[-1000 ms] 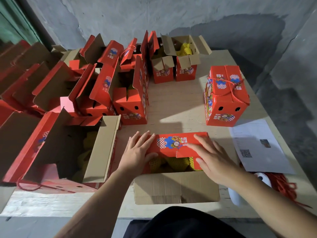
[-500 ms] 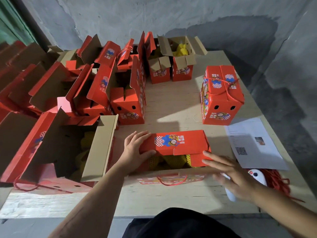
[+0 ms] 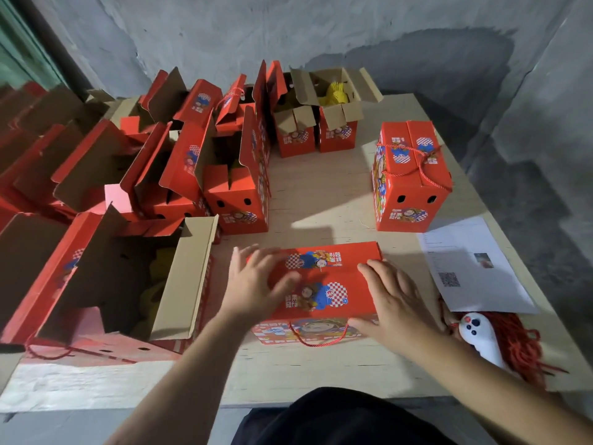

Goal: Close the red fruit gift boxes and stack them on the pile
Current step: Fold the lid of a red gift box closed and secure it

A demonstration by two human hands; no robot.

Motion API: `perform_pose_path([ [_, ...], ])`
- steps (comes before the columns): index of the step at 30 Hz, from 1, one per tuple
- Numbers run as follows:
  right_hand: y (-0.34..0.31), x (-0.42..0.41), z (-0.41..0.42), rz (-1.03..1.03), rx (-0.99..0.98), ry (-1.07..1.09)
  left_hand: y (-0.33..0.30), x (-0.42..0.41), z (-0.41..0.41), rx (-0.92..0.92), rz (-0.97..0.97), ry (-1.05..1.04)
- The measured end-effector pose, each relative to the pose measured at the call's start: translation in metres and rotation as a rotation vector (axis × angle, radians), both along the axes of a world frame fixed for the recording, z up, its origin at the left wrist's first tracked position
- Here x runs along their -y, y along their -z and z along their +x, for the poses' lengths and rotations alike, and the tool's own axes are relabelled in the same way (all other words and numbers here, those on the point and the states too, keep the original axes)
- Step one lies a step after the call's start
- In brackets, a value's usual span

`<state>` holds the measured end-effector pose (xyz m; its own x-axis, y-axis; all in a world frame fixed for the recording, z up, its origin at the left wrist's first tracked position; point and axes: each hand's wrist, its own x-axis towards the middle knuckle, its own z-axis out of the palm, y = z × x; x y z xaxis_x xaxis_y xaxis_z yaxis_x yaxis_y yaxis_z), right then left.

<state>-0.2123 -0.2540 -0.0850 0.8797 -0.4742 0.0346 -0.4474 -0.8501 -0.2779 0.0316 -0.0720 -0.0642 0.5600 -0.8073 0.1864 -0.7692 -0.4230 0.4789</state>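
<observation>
A red fruit gift box (image 3: 324, 284) lies near the table's front edge with both top flaps folded down. My left hand (image 3: 253, 281) presses flat on the left part of its lid, blurred by motion. My right hand (image 3: 394, 300) lies spread over the lid's right end and front corner. A red cord handle (image 3: 321, 338) hangs on the box's front face. One closed, cord-tied red box (image 3: 410, 175) stands at the right of the table.
Several open red boxes (image 3: 205, 155) crowd the left and back; a large open one (image 3: 128, 277) holding yellow fruit sits beside my left arm. A printed paper sheet (image 3: 471, 268), a white controller (image 3: 481, 338) and a bundle of red cords (image 3: 526, 348) lie to the right.
The near flap has been folded up and over, so the fruit inside is now covered. My right hand moved from the table beside the box onto its lid.
</observation>
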Motion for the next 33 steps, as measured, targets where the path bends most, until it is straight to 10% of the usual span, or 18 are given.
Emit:
perform_pose_path([
  [8, -0.006, 0.009, 0.006, -0.168, -0.010, 0.009, 0.010, -0.009, -0.035, 0.425, 0.225, 0.071],
  [21, -0.026, 0.016, 0.021, 0.146, -0.394, -0.047, 0.013, 0.001, -0.036, 0.428, 0.240, 0.061],
  [27, -0.047, 0.037, 0.040, 0.124, -0.112, -0.076, 0.022, -0.009, -0.044, 0.438, 0.118, 0.006],
  [33, -0.073, 0.056, 0.067, 0.223, -0.312, -0.174, 0.021, -0.013, -0.047, 0.457, 0.101, 0.009],
])
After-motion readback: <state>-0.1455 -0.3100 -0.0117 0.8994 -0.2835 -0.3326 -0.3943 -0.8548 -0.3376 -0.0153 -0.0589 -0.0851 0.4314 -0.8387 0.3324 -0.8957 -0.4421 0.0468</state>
